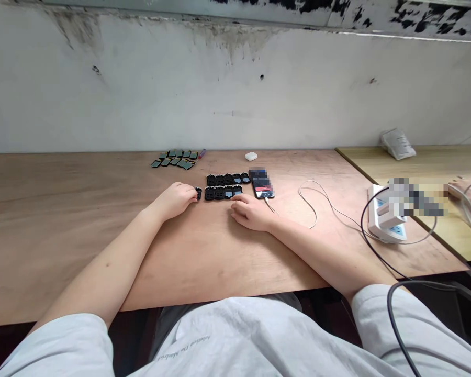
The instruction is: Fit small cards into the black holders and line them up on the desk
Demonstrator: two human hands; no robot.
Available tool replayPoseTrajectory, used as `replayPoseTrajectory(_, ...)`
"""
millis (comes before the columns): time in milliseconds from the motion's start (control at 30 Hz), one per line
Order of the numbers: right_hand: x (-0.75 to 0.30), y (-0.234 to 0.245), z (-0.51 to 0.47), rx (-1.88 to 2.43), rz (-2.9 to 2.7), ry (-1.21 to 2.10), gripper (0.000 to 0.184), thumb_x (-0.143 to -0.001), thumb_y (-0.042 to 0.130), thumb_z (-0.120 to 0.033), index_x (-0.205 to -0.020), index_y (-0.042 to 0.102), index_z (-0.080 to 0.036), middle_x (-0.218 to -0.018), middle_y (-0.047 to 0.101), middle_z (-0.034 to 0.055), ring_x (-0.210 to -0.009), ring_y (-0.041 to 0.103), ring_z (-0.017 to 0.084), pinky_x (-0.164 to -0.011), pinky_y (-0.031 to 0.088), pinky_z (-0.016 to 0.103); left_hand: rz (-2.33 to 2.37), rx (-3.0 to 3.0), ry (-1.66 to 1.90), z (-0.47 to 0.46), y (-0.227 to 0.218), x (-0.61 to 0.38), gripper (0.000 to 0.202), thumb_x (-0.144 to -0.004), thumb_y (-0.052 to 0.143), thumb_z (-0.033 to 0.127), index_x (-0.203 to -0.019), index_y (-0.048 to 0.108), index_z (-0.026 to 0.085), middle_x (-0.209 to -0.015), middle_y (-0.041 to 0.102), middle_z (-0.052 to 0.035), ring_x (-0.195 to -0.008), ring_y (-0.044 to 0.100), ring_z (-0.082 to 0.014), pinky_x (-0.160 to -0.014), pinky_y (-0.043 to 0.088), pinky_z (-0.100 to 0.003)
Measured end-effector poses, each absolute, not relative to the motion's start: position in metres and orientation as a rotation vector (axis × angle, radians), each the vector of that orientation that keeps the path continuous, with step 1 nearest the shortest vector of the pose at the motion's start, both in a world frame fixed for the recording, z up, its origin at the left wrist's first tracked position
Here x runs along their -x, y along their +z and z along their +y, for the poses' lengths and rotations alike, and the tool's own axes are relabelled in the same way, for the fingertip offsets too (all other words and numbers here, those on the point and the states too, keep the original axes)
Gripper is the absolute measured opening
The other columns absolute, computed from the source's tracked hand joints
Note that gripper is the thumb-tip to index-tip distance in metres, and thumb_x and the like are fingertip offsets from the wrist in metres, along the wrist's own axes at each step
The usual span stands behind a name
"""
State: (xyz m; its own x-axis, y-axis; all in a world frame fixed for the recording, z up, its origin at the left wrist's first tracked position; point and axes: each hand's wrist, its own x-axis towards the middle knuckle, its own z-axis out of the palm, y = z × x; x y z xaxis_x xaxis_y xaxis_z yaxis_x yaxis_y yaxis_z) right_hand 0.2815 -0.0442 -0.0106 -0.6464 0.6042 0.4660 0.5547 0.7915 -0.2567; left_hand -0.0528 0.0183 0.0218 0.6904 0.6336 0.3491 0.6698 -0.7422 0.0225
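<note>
My left hand point(177, 200) is closed at the fingertips around a small black plastic casing point(198, 193), which shows just beyond the fingers. Two rows of similar black casings point(219, 192) lie to its right, and some at the right end of each row have a grey-blue piece in them. My right hand point(251, 212) rests on the table at the near right end of the lower row. Its fingers are loosely bent and apart, the index finger close to the last casing; nothing shows in them.
Several flat grey-green panels point(175, 158) lie at the back beside a purple-handled tool point(202, 154). A phone point(262, 183) on a white cable, a white case point(251, 156) and a power strip point(388, 214) sit to the right. Another person's hand point(469, 193) is at the far right.
</note>
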Motion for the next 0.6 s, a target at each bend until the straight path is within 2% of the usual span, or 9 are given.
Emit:
replayPoseTrajectory(67,-0.282,-0.011,-0.043,0.915,-2.456,0.065,0.019,-0.101,0.059,-0.029,-0.117,0.068,-0.021,-0.139,0.063,0.0137,-0.124,0.059,0.029,-0.106,0.051,0.045,-1.056,2.825,-0.459,0.020,0.016,0.051,0.027,-0.101,0.052,0.028,-0.087,0.073,0.022,-0.102,0.079,-0.0098,-0.100,0.073,-0.0279,-0.098,0.052,-0.049)
replayPoseTrajectory(167,-0.281,-0.008,-0.040,1.104,-2.456,-0.070,0.023,-0.103,0.057,-0.034,-0.118,0.068,-0.021,-0.139,0.064,0.0147,-0.126,0.056,0.032,-0.108,0.045,0.049,-1.054,2.857,-0.494,0.019,0.008,0.042,0.029,-0.103,0.048,0.029,-0.097,0.076,0.023,-0.114,0.079,-0.0100,-0.112,0.072,-0.0290,-0.103,0.049,-0.050)
replayPoseTrajectory(333,-0.278,-0.001,-0.029,1.474,-2.330,-0.241,0.043,-0.106,0.050,-0.048,-0.133,0.062,-0.017,-0.149,0.058,0.0194,-0.141,0.044,0.037,-0.113,0.036,0.053,-1.125,2.917,-0.634,0.014,0.002,0.030,0.034,-0.102,0.044,0.027,-0.116,0.075,0.023,-0.123,0.077,-0.0104,-0.125,0.069,-0.0301,-0.107,0.051,-0.051)
replayPoseTrajectory(467,-0.278,-0.003,-0.013,1.603,-2.311,-0.228,0.062,-0.108,0.041,-0.061,-0.146,0.055,-0.014,-0.159,0.050,0.0220,-0.150,0.036,0.040,-0.118,0.030,0.059,-1.117,2.948,-0.695,0.009,0.001,0.025,0.038,-0.100,0.049,0.032,-0.129,0.069,0.018,-0.132,0.074,-0.0140,-0.136,0.062,-0.0316,-0.113,0.050,-0.052)
replayPoseTrajectory(600,-0.279,-0.009,0.002,1.546,-2.331,-0.183,0.067,-0.106,0.043,-0.066,-0.149,0.053,-0.017,-0.161,0.048,0.0230,-0.153,0.034,0.043,-0.120,0.026,0.066,-1.202,2.925,-0.777,0.006,0.002,0.022,0.043,-0.099,0.051,0.038,-0.134,0.065,0.016,-0.140,0.069,-0.0167,-0.139,0.059,-0.0318,-0.117,0.048,-0.053)
